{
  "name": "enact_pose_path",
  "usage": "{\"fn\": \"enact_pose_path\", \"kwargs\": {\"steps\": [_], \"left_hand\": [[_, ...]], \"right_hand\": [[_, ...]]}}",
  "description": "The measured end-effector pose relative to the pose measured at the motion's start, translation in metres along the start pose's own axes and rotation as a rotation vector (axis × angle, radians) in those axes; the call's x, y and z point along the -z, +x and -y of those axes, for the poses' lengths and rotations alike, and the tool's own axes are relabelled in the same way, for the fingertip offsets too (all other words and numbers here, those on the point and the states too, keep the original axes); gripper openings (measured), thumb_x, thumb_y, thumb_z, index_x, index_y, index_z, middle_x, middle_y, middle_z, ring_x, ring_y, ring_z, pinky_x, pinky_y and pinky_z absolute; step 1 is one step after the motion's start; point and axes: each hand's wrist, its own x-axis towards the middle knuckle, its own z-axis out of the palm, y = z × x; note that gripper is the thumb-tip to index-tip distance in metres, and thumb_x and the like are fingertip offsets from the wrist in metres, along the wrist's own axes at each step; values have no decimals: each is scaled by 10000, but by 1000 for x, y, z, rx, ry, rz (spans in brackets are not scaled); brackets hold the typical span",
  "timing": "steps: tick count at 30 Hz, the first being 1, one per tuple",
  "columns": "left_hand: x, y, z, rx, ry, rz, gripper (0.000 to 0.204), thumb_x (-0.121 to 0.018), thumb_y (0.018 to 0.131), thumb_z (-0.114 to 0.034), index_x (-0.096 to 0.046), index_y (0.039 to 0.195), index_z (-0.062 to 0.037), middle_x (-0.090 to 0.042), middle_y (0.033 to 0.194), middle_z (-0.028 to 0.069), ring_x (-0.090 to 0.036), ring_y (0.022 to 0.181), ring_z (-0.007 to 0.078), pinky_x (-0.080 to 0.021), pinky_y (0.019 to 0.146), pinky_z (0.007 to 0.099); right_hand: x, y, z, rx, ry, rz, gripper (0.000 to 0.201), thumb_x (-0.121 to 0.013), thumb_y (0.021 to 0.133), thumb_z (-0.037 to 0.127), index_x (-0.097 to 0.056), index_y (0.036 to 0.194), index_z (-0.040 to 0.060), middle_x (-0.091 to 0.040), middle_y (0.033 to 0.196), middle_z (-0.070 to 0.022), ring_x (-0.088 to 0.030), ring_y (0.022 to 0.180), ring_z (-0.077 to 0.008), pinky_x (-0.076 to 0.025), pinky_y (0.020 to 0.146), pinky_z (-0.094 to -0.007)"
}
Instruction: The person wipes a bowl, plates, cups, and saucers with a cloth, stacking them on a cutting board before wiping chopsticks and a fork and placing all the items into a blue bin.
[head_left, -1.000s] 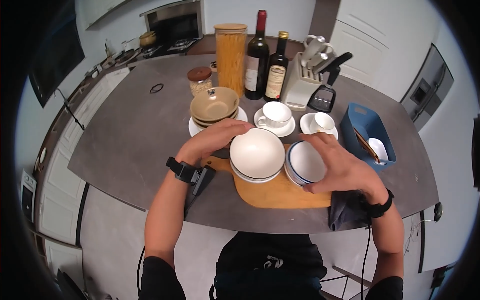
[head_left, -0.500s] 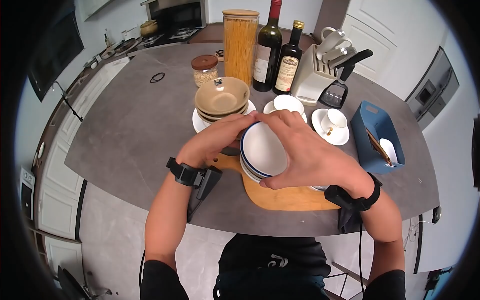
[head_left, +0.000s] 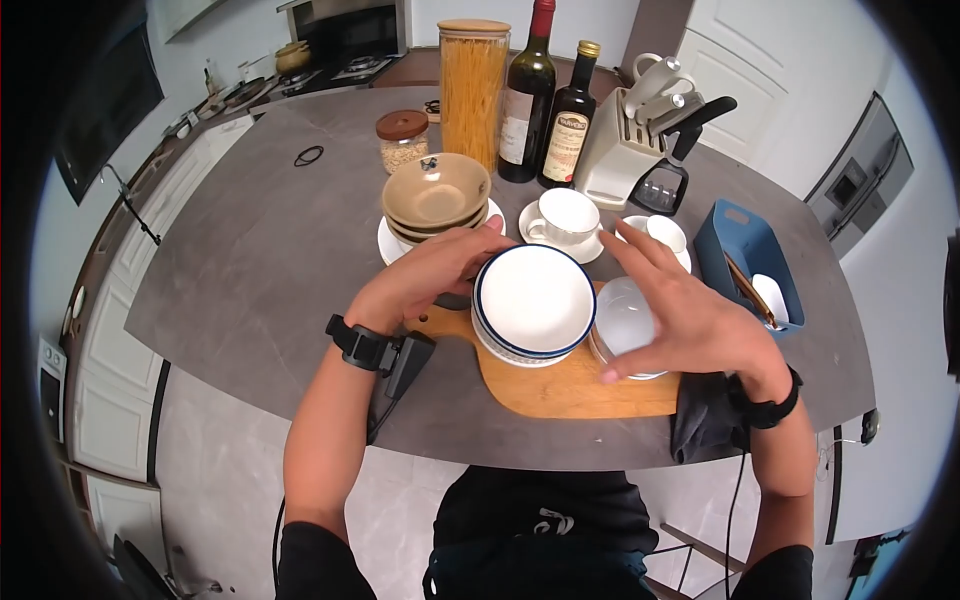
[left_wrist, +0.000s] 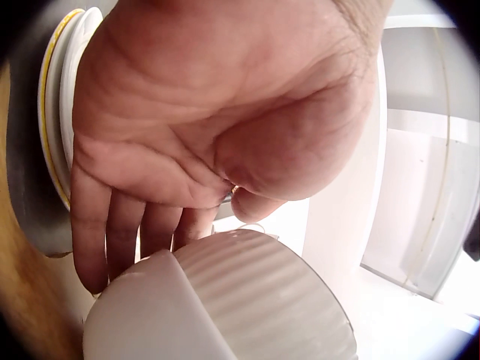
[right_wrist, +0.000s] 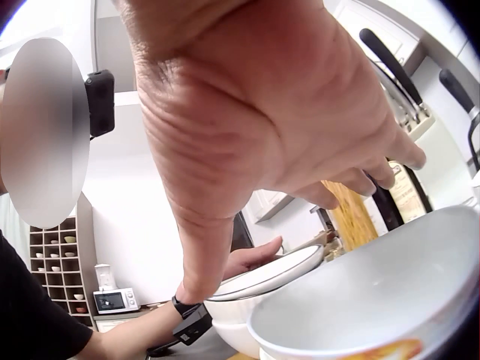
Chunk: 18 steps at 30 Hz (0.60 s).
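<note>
A white bowl with a blue rim (head_left: 535, 300) tops the left stack on the wooden cutting board (head_left: 540, 395). My left hand (head_left: 435, 270) lies along that stack's left side, its fingers extended by the bowls. In the left wrist view its fingers reach down beside a ribbed white bowl (left_wrist: 262, 292). To the right, my right hand (head_left: 690, 320) spreads over another white bowl (head_left: 622, 315), thumb and fingers wide apart with nothing between them. The right wrist view shows the inside of this bowl (right_wrist: 375, 285) below the palm, with an orange pattern outside.
Tan bowls (head_left: 437, 195) on a white plate, a cup (head_left: 568, 215) on a saucer and a smaller cup (head_left: 665, 235) stand behind. Farther back are a pasta jar (head_left: 473, 100), two bottles and a knife block (head_left: 622, 150). A blue basket (head_left: 745, 255) and dark cloth (head_left: 700, 420) are right.
My right hand has set the blue-rimmed bowl on the left stack, let go and moved back right over the other bowl. My left hand has stayed beside the left stack.
</note>
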Motion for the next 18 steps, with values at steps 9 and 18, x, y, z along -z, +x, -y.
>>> {"fn": "enact_pose_path", "kwargs": {"steps": [9,18], "left_hand": [[7,6,15,-26,-23,46,590,-420,1094,-532,-656,1323,-42,-682,1193,58,-628,1100,146,-499,984,359],[6,0,8,13,-106,26,476,-474,1111,-358,-579,1404,2,-669,1298,63,-658,1127,131,-541,974,293]], "right_hand": [[-2,-18,-16,-107,160,116,1101,-885,655,324,-335,1536,-44,-456,1474,-259,-465,1383,-383,-422,1123,-409],[12,21,6,78,170,-197,968,-829,650,219,-422,1494,-24,-512,1423,-227,-499,1346,-361,-426,1121,-408]]}}
